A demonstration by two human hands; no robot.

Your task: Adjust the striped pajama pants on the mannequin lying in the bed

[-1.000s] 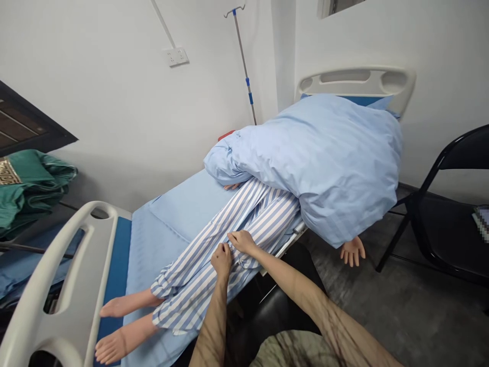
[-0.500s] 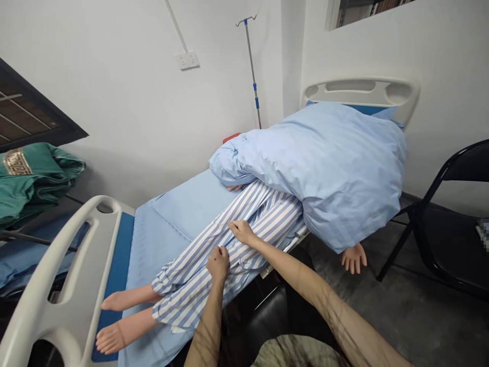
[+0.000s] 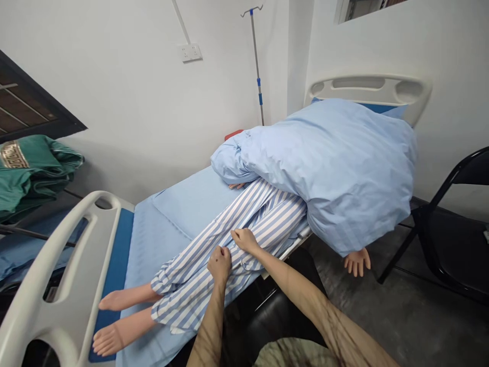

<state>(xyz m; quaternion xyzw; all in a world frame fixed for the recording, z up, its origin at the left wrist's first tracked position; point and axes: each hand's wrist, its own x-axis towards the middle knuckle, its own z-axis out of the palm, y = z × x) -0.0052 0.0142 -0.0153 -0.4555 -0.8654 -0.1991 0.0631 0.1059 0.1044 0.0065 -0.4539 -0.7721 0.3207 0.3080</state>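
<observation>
A mannequin in blue-and-white striped trousers (image 3: 198, 255) lies on the bed, its bare feet (image 3: 109, 339) at the lower left. My left hand (image 3: 219, 263) is closed in a fist at its nearer leg, around the knee. Just to the right and slightly higher, my right hand (image 3: 244, 240) is also a fist, at the striped cloth over the thigh. No object shows in either hand, and the cloth is not pulled up by them. A puffy light-blue quilt (image 3: 324, 163) hides the mannequin's upper body. One mannequin hand (image 3: 357, 262) hangs out below the quilt's edge.
The footboard (image 3: 76, 255) stands at the left and the headboard (image 3: 367, 84) at the far right. An IV pole (image 3: 256, 61) rises behind the bed. A black folding chair (image 3: 451, 234) is at the right; folded green cloth (image 3: 34, 173) lies at the left.
My view has shifted slightly. My right fist has come down a little on the striped trousers, while my left fist stays almost in place. Both hands remain closed.
</observation>
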